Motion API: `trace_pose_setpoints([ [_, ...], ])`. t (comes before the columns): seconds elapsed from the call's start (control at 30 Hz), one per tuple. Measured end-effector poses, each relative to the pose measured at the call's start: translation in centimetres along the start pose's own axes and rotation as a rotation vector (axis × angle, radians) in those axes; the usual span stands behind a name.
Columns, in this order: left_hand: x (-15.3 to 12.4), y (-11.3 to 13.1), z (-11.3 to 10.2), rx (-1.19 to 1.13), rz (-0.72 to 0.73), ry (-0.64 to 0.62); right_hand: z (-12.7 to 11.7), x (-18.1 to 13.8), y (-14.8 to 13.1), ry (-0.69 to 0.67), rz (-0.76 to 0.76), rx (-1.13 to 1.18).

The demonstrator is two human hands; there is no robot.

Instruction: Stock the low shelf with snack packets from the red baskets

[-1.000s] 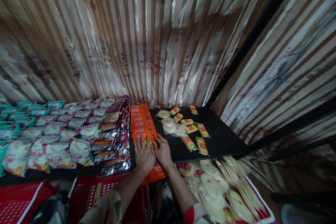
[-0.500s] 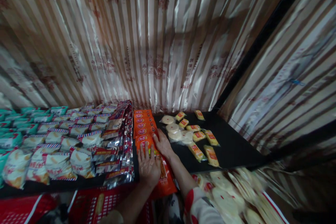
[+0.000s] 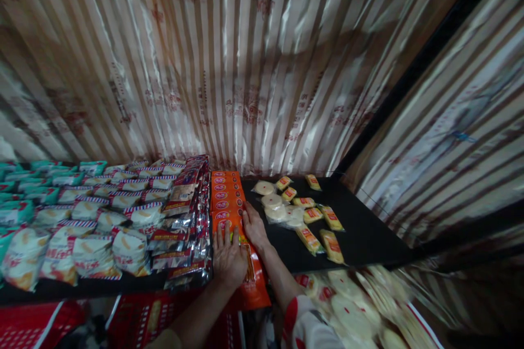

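On the black shelf (image 3: 360,234), at the far 9 o'clock side, teal packets (image 3: 16,196) lie in rows. Toward 3 o'clock follow white striped packets (image 3: 94,229), then silver foil packets (image 3: 184,218) stacked on edge. The row of orange packets (image 3: 224,196) runs from 12 to 6 o'clock at the shelf centre, touching the foil stack. The left hand (image 3: 227,255) lies flat, palm down, fingers spread toward 12 o'clock, on the front orange packet (image 3: 256,283), which overhangs the shelf's front edge. The right hand (image 3: 254,226), just beside it at 1 o'clock, lies flat along the row's right edge, fingers straight. Neither hand is closed around anything. At 3 o'clock of the hands, round pale cakes (image 3: 277,211) in clear wrap and small yellow packets (image 3: 327,237) lie scattered. Round wafer packs (image 3: 356,305) lie below the shelf at 5 o'clock.
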State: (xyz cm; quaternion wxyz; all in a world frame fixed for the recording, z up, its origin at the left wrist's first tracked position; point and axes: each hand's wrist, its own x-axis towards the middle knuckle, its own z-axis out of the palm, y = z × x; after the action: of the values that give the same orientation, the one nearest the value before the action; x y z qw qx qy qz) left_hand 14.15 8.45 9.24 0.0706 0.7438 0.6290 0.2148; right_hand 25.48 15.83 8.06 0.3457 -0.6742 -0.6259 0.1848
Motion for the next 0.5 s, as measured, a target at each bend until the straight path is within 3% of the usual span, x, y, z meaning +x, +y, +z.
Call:
trace_pose_setpoints([
  [0.23, 0.5, -1.1, -1.2, -0.009, -0.03, -0.06, 1.2, -0.6, -1.7, 0.065, 0.019, -0.018],
  [0.5, 0.5, -0.8, -0.8, -0.009, -0.055, -0.048, 1.6, -0.7, -1.3, 0.069, -0.045, -0.111],
])
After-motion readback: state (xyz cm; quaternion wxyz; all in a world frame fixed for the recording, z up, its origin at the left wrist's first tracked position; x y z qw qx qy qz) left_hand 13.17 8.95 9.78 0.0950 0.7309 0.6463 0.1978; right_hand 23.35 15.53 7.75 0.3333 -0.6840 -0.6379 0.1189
